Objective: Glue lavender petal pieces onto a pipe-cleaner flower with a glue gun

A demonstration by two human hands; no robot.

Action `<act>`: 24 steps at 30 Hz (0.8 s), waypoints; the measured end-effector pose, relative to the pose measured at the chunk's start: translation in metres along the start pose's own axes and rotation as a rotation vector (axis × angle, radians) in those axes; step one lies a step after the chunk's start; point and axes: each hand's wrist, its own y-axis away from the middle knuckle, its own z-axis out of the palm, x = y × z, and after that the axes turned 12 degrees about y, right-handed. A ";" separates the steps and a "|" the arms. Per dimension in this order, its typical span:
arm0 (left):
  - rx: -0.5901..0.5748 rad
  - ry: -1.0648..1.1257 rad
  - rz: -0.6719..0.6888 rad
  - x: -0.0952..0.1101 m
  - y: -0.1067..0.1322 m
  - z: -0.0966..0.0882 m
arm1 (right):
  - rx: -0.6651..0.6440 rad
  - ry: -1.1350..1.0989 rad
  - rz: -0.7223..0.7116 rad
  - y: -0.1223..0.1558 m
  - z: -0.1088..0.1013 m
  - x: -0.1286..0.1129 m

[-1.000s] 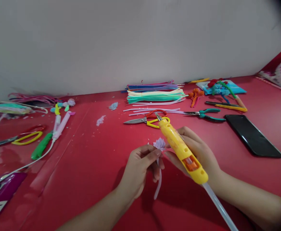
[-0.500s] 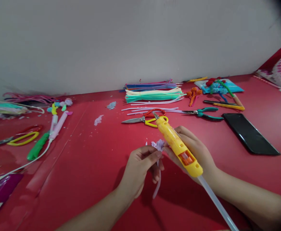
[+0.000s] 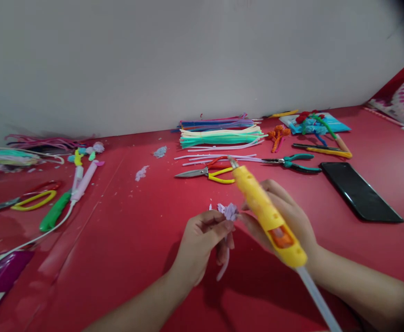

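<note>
A small lilac pipe-cleaner flower is pinched between the thumb and fingers of my left hand. Its fuzzy stem hangs down below my fingers. My right hand is closed around a yellow hot glue gun, partly hidden behind it. The gun's metal nozzle points up and away, toward the scissors, and a clear glue stick juts from its back end. My right thumb and fingertip are close to the flower's right side; whether they touch it I cannot tell.
Yellow-and-red-handled scissors lie beyond my hands, near teal-handled pliers. Behind them are bundles of pipe cleaners. A black phone lies right. At left are more scissors, a corded pink tool and a purple power strip.
My right hand and the glue gun have shifted right, away from the flower, and the nozzle has moved right across the scissor handles. My left hand has barely moved; the stem's end swings slightly left.
</note>
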 end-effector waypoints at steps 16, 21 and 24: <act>-0.078 -0.018 0.255 0.010 0.003 -0.009 | -0.586 0.493 0.045 0.006 -0.022 0.094; -0.029 0.022 0.096 0.012 0.001 -0.007 | -0.403 0.518 -0.015 -0.011 -0.035 0.059; -0.012 0.040 0.054 0.013 0.000 -0.004 | -0.255 0.258 -0.100 -0.027 -0.035 0.019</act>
